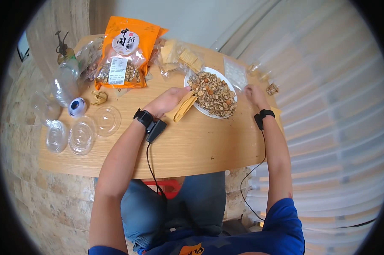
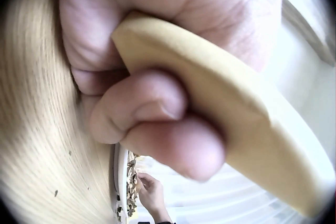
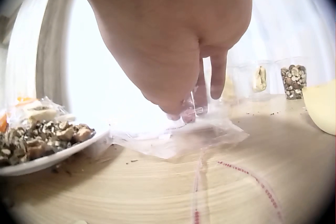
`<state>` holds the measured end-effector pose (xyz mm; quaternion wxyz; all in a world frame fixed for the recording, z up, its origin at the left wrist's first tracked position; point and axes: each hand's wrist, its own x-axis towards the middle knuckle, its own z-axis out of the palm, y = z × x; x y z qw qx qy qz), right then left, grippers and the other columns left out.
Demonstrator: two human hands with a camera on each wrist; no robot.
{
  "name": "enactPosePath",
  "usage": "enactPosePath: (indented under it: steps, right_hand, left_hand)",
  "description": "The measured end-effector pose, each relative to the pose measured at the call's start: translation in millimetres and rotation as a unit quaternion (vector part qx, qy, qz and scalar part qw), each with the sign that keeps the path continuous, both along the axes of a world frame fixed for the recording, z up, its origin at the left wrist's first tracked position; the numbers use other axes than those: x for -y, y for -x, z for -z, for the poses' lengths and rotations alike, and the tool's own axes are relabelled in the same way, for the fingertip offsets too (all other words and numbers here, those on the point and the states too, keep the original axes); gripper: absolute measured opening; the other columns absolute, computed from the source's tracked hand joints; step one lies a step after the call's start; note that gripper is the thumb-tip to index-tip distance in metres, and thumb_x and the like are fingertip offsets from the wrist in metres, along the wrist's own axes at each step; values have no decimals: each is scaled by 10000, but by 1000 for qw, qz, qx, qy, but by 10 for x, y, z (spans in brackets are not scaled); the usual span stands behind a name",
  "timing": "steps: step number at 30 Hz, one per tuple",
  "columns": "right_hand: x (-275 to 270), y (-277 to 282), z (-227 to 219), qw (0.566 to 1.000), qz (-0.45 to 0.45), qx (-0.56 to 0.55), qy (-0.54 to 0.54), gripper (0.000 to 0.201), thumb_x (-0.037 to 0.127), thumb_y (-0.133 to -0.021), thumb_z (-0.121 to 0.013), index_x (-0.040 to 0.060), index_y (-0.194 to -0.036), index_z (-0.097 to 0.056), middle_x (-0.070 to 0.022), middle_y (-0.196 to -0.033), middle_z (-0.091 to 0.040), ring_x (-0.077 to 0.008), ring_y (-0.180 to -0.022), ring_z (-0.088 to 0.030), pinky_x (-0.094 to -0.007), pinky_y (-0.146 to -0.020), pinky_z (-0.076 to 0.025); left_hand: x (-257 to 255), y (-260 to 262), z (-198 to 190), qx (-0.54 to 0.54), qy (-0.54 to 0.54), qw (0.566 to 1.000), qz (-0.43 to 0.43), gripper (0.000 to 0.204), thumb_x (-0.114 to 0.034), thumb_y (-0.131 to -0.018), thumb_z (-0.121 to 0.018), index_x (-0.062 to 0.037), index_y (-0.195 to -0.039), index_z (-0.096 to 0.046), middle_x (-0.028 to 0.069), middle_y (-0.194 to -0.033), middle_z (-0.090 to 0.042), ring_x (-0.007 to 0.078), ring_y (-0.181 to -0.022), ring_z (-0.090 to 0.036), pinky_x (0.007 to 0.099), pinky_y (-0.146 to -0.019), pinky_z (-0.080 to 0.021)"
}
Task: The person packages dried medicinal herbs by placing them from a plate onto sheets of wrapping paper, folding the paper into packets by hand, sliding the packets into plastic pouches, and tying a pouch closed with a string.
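My left hand (image 1: 168,102) grips a stack of folded yellow paper packets (image 1: 184,108) at the near left rim of the white plate. Close up in the left wrist view, its fingers (image 2: 152,98) curl round the yellow paper. The white plate (image 1: 206,113) bears a heap of dried, chopped herb pieces (image 1: 215,95). My right hand (image 1: 256,97) is to the right of the plate, fingers pointing down. Its fingertips (image 3: 188,115) pinch a thin clear plastic bag (image 3: 178,140) that lies on the table; red dotted lines run across the plastic in front.
An orange pouch (image 1: 128,51) of herbs stands at the back left, beside clear bags of yellow packets (image 1: 189,60). Clear cups and lids (image 1: 82,135), a roll of tape (image 1: 77,107) and a spray bottle (image 1: 65,53) occupy the left. Small filled cups (image 3: 294,81) stand far right.
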<state>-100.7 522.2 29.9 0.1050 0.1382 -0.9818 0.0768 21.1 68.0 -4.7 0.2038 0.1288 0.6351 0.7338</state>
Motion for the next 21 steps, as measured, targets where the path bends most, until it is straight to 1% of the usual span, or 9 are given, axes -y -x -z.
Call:
enactPosePath:
  steps: [5,7,9,11,13,15,18,19,21]
  right_hand:
    - [326,-147,-387,988,47,-55,134,209,175,-979,-690,-4,-1085,-715,-158,-870,-733,-251,-868,-735,-346,-764,-539]
    - [845,-534,-685,942,-35,-66,329,201,135,-1000,-685,-20,-1127,-690,-108,-846,-722,-163,-833,-718,-293,-719,-514]
    - [1215,-925,-853,937,-79,-41,337,188,105,-1001,-677,-9,-1152,-678,-96,-867,-727,-147,-840,-713,-286,-725,-514]
    - [1527,-1416,-937,929,-113,3,351,189,74,-1002,-668,3,-1177,-667,-85,-889,-732,-131,-848,-709,-279,-732,-514]
    - [1794,-1900,-936,974,-178,14,142,217,101,-999,-683,29,-1203,-668,-91,-933,-732,-190,-900,-716,-322,-781,-533]
    - [1927,-2256,-725,965,-239,30,99,255,135,-985,-701,47,-1222,-668,-99,-964,-732,-235,-939,-707,-356,-817,-536]
    - [2084,-2649,-361,945,-317,66,39,329,206,-955,-731,79,-1252,-669,-112,-1045,-726,-314,-1013,-677,-418,-888,-530]
    - [2123,-2748,-252,939,-334,87,10,364,243,-940,-741,93,-1264,-669,-119,-1095,-722,-346,-1049,-657,-445,-923,-519]
    - [2193,-2932,-83,945,-298,136,17,438,287,-917,-759,101,-1299,-653,-118,-1221,-693,-340,-1144,-634,-442,-996,-497]
  left_hand:
    - [-3,34,56,-11,-2,1000,-29,611,-526,-1109,-471,34,-1246,-674,46,-988,-698,75,-794,-590,237,-703,-505]
    - [46,25,-8,11,-5,999,-39,602,-522,-1107,-476,21,-1294,-654,44,-1032,-699,85,-824,-601,254,-717,-516]
    - [102,-2,-106,41,-4,998,-45,598,-519,-1105,-480,9,-1342,-634,43,-1077,-699,95,-853,-613,270,-732,-528]
    - [108,-35,-148,61,-9,993,-99,556,-472,-1117,-472,1,-1336,-665,63,-1219,-723,127,-1026,-637,294,-939,-503]
    - [88,21,20,16,-92,986,-137,503,-443,-1119,-474,-35,-1355,-650,35,-1218,-714,110,-1018,-642,287,-890,-524]
    - [128,-136,-101,-10,-107,979,-176,420,-383,-1122,-465,-54,-1303,-653,-16,-1091,-693,94,-980,-626,279,-800,-544]
    - [222,351,403,33,-203,969,-135,284,-343,-1116,-469,-118,-1052,-631,-6,-787,-625,120,-630,-596,260,-515,-479]
    - [233,425,421,4,-291,950,-115,276,-385,-1123,-467,-193,-1004,-624,-4,-678,-631,150,-509,-587,275,-436,-454]
    - [268,219,254,13,-271,954,-125,234,-340,-1124,-469,-247,-942,-583,-36,-620,-578,99,-379,-495,251,-310,-336]
